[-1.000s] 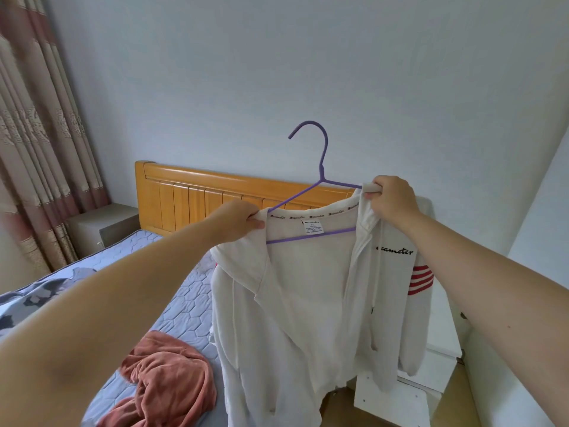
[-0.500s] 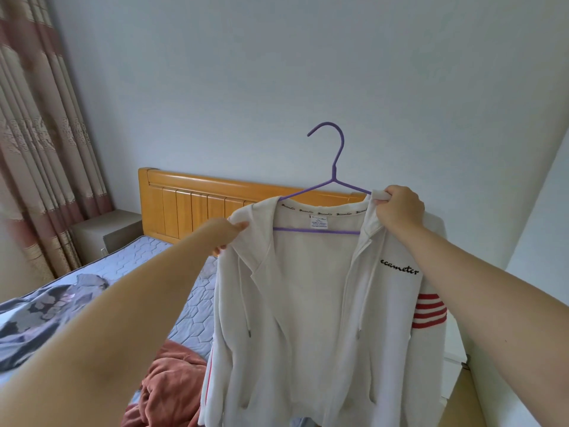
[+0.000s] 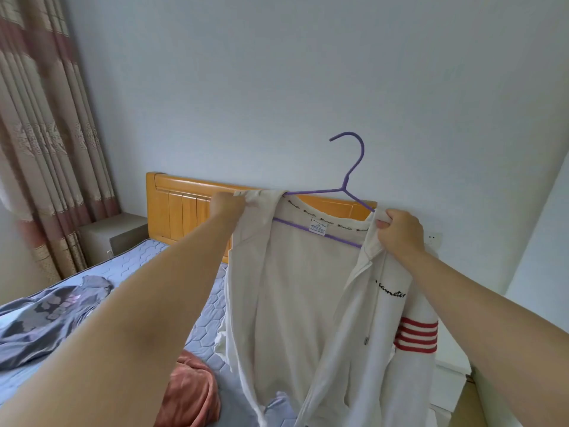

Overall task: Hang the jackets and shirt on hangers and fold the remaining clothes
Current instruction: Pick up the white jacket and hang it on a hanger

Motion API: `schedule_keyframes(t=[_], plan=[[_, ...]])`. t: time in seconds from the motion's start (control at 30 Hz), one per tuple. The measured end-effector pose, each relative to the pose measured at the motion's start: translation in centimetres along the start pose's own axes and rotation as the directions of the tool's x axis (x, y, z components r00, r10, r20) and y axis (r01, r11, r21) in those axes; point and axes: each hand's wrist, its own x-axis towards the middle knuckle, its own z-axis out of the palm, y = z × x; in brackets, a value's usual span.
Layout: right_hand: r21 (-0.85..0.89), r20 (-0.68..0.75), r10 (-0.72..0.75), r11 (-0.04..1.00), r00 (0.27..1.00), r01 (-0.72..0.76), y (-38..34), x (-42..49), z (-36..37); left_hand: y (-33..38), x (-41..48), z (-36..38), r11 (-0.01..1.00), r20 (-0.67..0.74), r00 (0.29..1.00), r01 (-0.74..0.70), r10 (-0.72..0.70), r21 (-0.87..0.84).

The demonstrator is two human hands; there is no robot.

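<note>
Gripping at both shoulders: left hand has its fingers curled round a bunch of fabric at the left shoulder of the white jacket, and right hand pinches the front edge by the collar on the other side. Hands are well apart, arms stretched forward, jacket held up in the air between them.

Purple hanger sits inside the jacket: lower bar runs across behind the neck label, both ends are tucked under the shoulders, and the hook sticks up free above the collar. Hanger is tilted, right end lower. I can't tell whether either hand also touches the wire under the cloth.

Jacket front hangs open. Black script on the chest, red stripes on the sleeve, drawstring dangling.

Below and to the left is the mattress, blue and quilted, with a grey patterned garment crumpled on it and a rust-coloured garment heaped nearer the camera. Wooden headboard stands against the pale wall, behind the jacket. Nightstand sits just beside the headboard, with the curtain at far left. Wall socket shows just past the right wrist.
</note>
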Motion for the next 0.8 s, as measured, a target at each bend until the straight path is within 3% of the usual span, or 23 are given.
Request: schedule_keyframes(t=[0.13, 0.27, 0.37, 0.43, 0.5, 0.57, 0.6, 0.63, 0.7, 0.73, 0.8], plan=[[0.041, 0.018, -0.044, 0.998, 0.999, 0.043, 0.5, -0.3, 0.1, 2.9, 0.5, -0.2, 0.991, 0.033, 0.998, 0.059, -0.055, -0.124], [0.06, 0.033, -0.047, 0.997, 0.998, 0.045, 0.7, -0.4, 0.3, 4.6, 1.0, -1.2, 0.919, 0.082, 0.987, 0.162, -0.142, -0.358], [0.068, 0.078, -0.08, 0.995, 0.994, 0.075, -0.2, -1.2, 1.0, 5.1, 0.7, -1.1, 0.92, 0.041, 0.998, 0.058, -0.045, -0.388], [0.058, 0.099, -0.112, 0.993, 0.989, 0.107, -1.1, -1.7, 1.4, 5.2, -0.2, -0.5, 0.962, -0.047, 0.991, -0.135, 0.127, -0.239], [0.076, 0.093, -0.093, 0.993, 0.991, 0.086, -2.0, -2.0, 1.6, 5.0, -2.0, 0.7, 0.938, -0.074, 0.935, -0.347, 0.347, 0.005], [0.064, 0.101, -0.033, 0.998, 0.994, 0.027, -2.7, -2.0, 1.6, 4.5, -4.6, 2.7, 0.787, 0.102, 0.872, -0.478, 0.479, 0.389], [0.057, 0.11, -0.011, 0.998, 0.994, 0.004, -3.0, -2.0, 1.6, 4.0, -6.2, 3.8, 0.686, 0.209, 0.823, -0.559, 0.528, 0.466], [0.055, 0.115, 0.002, 0.998, 0.993, -0.009, -3.2, -2.0, 1.7, 3.3, -7.6, 4.9, 0.57, 0.297, 0.748, -0.651, 0.593, 0.502], [0.064, 0.118, 0.022, 0.997, 0.993, -0.03, -3.5, -2.1, 1.8, 1.6, -9.8, 6.6, 0.498, 0.339, 0.686, -0.712, 0.644, 0.496], [0.073, 0.121, 0.036, 0.996, 0.992, -0.045, -3.6, -2.3, 1.8, 0.7, -10.1, 7.2, 0.474, 0.368, 0.682, -0.715, 0.631, 0.514], [0.094, 0.132, 0.052, 0.993, 0.99, -0.065, -3.6, -2.6, 1.9, -0.8, -9.9, 7.5, 0.325, 0.523, 0.613, -0.775, 0.592, 0.541]])
